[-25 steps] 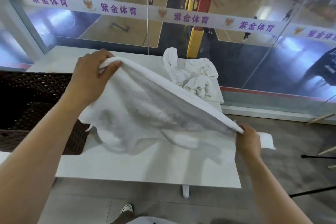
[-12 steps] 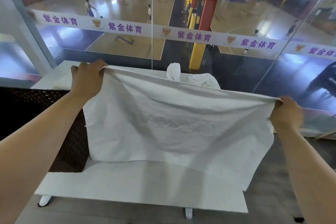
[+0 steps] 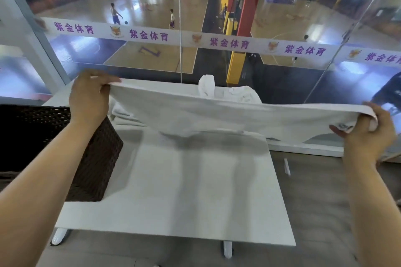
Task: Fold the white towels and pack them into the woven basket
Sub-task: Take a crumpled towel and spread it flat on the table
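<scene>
Lifted since half a second ago, the white towel (image 3: 195,112) no longer hangs as a full sheet. It now stretches as a shallow, sagging band between the two hands, in the air above the tabletop (image 3: 184,191).

The left hand (image 3: 90,97) pinches one top corner, with its fingers (image 3: 97,76) curled over the hem and the thumb laid along it. The right hand (image 3: 366,134) grips the opposite corner, and its fingers (image 3: 386,123) are wrapped round a bunched fold with the thumb underneath.

The cloth looks light, soft and limp. It droops between the fingers and will hold no shape of its own, so the corners and hems seem the best places to hold it, kept taut while the edges are brought together.

Just below the left fingers stands the dark woven basket (image 3: 95,158), on the tabletop's left side. Between it and the held towel, a few white towels (image 3: 121,112) lie beside the basket wall; whether they are neatly folded I cannot tell. Beyond the fingers, at the tabletop's far edge, is a crumpled heap of towels (image 3: 238,95).

The tabletop is smooth, flat and white, a good surface for laying folds on. Past it a glass wall (image 3: 282,84) with a purple-lettered banner (image 3: 227,43) overlooks an indoor basketball court (image 3: 152,6), where players are moving about.
</scene>
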Tool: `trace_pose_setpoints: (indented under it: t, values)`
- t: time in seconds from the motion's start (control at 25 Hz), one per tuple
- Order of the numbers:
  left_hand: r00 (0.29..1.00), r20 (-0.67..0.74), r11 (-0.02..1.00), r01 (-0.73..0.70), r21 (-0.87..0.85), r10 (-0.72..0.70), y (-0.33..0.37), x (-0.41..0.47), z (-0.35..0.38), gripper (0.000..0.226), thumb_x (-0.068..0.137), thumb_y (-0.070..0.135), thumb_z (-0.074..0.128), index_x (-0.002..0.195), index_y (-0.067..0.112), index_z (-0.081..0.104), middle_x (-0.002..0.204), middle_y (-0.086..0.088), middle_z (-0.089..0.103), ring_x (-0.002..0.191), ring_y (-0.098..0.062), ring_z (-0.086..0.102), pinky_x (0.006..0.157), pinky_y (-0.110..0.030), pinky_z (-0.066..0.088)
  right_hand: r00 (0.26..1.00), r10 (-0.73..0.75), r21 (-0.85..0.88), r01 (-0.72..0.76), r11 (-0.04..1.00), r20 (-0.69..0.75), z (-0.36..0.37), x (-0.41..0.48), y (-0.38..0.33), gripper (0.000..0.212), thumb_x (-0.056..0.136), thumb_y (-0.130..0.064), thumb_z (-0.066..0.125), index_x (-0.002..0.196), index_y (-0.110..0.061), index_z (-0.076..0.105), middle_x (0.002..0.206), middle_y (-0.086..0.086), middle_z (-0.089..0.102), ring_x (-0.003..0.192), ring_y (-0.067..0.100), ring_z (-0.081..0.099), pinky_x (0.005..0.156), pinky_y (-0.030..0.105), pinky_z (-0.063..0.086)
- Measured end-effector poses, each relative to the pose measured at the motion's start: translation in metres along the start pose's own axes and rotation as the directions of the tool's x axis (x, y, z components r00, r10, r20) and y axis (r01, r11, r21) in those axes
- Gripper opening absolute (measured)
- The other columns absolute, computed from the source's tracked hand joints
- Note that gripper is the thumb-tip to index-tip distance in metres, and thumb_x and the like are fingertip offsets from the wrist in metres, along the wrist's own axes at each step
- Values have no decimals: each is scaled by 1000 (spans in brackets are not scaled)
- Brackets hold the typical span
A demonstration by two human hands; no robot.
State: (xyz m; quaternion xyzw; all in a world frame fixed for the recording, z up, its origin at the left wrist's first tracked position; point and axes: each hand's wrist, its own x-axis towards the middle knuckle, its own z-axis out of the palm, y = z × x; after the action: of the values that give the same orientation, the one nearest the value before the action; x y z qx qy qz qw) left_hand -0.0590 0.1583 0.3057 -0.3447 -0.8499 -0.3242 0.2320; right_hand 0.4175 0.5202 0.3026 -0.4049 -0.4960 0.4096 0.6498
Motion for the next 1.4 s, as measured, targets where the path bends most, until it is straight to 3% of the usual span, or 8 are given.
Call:
trace_pose_setpoints:
  t: [0.2,0.32,0.52,0.92,1.04,1.12,1.28,1.4]
  values:
    - [980,191,989,80,-122,-56,-12,-142,11,42,82,-17,54,101,11,79,110,-10,68,102,-25,62,94,-8,35,996,94,-179,-92,980,3,-90,-81,85,16,95,-11,60,107,-9,71,82,-23,68,80,-1,64,81,26,62]
    - [947,319,994,66,-84,-36,-36,-221,38,41,78,-23,60,93,9,79,100,-12,71,91,-31,68,91,-30,49,980,173,-507,-99,856,101,-138,-128,129,25,94,-2,60,101,-22,74,85,-24,70,82,-5,63,73,8,46]
    - [854,461,967,254,35,-241,-55,-311,61,40,80,-19,64,87,18,79,90,-8,71,86,-32,67,89,-50,51,909,381,-744,-136,654,169,-177,-173,172,25,94,-9,60,112,-16,76,95,10,74,91,30,65,76,36,45]
    - [817,460,936,329,124,-348,-69,-320,75,28,85,-7,64,81,19,72,83,-9,68,82,-33,63,85,-47,50,879,465,-789,-212,577,104,-184,-162,158,15,87,-7,61,92,-17,70,84,5,70,84,33,62,71,35,43]
    - [802,476,932,328,155,-361,-67,-308,89,24,86,-7,63,85,13,75,88,-13,67,85,-33,62,84,-44,51,847,494,-761,-185,622,198,-153,-156,151,24,87,-3,60,93,-22,74,85,1,72,77,13,65,60,25,47]
    - [717,563,911,322,256,-412,-79,-304,104,18,86,-1,64,87,13,76,90,-15,68,87,-34,63,80,-42,50,818,514,-748,-167,643,259,-132,-157,148,28,87,-1,60,90,-25,75,83,-4,73,64,3,60,56,19,45]
    - [299,712,765,117,633,-635,-52,-301,130,26,89,28,61,114,25,66,126,-13,54,120,-36,48,103,-43,42,769,540,-758,-116,642,341,-104,-166,142,28,84,-1,65,92,-27,71,86,-15,72,70,5,62,55,13,44]
    - [314,847,865,-125,486,-430,32,-295,143,44,89,42,60,131,32,52,138,-3,50,128,-31,45,105,-39,37,717,546,-733,-72,676,433,-92,-166,138,23,83,-3,69,89,-25,70,82,-13,70,72,3,61,56,10,42]
